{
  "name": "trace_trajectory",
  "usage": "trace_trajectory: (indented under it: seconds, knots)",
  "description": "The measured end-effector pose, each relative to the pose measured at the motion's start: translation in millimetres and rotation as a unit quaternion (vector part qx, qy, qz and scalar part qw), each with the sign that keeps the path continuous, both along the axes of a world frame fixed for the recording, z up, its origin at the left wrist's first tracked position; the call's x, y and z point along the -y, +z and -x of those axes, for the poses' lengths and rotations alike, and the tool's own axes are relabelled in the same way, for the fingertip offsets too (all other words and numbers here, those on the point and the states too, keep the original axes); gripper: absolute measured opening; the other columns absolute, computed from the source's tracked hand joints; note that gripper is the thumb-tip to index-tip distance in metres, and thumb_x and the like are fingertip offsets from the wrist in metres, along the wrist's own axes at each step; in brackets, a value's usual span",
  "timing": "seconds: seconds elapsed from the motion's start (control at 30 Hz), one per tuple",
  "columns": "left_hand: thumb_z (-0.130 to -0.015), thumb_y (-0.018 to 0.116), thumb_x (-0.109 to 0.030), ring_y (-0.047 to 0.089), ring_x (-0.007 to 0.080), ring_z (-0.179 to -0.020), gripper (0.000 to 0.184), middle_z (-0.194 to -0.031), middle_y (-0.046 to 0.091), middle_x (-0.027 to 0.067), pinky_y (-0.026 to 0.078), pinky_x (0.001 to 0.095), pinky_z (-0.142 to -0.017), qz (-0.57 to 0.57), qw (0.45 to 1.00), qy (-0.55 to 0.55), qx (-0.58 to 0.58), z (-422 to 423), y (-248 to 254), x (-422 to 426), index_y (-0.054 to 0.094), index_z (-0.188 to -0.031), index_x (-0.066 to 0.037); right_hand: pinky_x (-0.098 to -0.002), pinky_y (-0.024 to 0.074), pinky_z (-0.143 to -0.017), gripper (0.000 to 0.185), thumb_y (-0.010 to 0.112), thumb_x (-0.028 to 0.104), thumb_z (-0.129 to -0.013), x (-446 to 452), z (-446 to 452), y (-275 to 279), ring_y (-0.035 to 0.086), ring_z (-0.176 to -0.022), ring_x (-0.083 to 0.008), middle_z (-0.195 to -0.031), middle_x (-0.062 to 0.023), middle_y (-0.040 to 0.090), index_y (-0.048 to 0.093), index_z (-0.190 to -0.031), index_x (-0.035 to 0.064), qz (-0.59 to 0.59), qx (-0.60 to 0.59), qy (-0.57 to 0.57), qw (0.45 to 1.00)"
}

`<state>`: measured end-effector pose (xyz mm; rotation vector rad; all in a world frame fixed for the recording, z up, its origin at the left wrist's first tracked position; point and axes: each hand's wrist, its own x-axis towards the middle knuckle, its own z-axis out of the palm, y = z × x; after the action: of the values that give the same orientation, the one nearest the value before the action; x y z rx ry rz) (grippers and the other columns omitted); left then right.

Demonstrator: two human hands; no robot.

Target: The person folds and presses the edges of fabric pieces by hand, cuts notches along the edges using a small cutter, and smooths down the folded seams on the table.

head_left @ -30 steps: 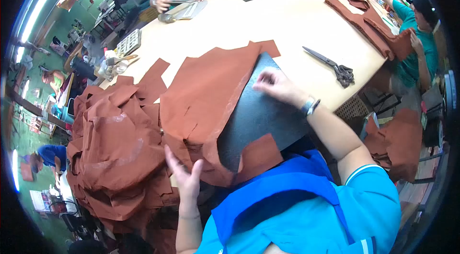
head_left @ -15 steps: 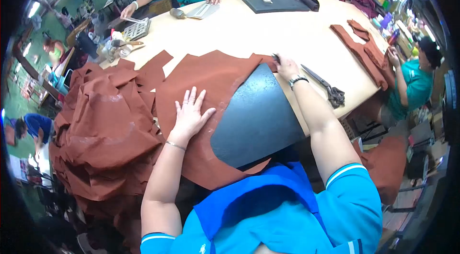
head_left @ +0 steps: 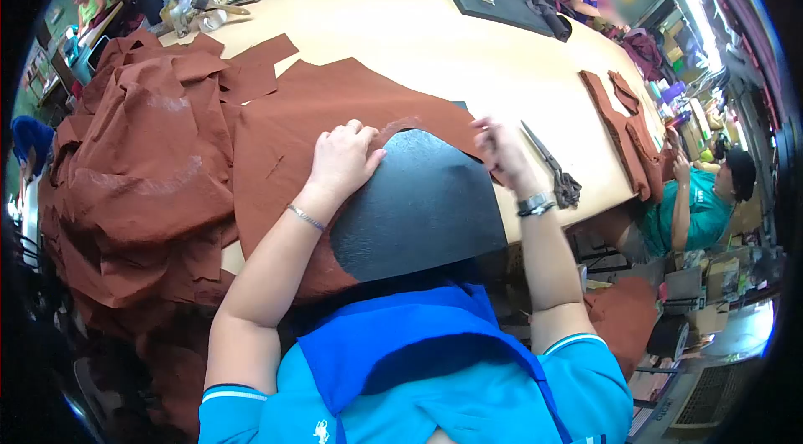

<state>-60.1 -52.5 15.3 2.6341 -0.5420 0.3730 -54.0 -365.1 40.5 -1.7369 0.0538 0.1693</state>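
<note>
A large reddish-brown sheet (head_left: 335,88) lies over part of a smooth black board (head_left: 418,201) at the table's near edge. My left hand (head_left: 345,161) rests at the sheet's inner edge beside the board, its fingers curled down; whether they grip the edge is hidden. Over the board's upper right side is my right hand (head_left: 506,155), smeared by motion, near the sheet's right end. What it holds, if anything, cannot be made out. Black-handled scissors (head_left: 554,168) lie just right of that hand.
A crumpled brown pile (head_left: 150,159) fills the left. Brushes and jars (head_left: 201,13) stand behind it. At the far side of the table (head_left: 418,25) are a co-worker's hands and a dark board (head_left: 502,5). Folded brown pieces (head_left: 623,134) lie at right, near another co-worker (head_left: 698,205).
The view has shifted. My left hand has gone from lying spread on the sheet to curled at its inner edge. My right hand has drawn nearer, and the sheet now reaches further over the board's top.
</note>
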Motion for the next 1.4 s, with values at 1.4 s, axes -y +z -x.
trace_trajectory:
  seconds: [1.4]
  knots:
    - [-0.088,0.068,-0.021,0.067,0.0256,-0.081,0.010,-0.085,0.066,0.0047,0.054,0.0386,-0.070,0.178,0.980,0.006,0.085,-7.1,-22.0,-2.5,0.068,-0.086,-0.011,-0.0161,0.0249,-0.038,0.032,0.044,0.038,-0.106,-106.9,-8.6,-27.4,0.031,-0.048,-0.0036,-0.065,0.0042,0.041,0.055,-0.109,0.0077,-0.324,-0.298,0.044,0.897]
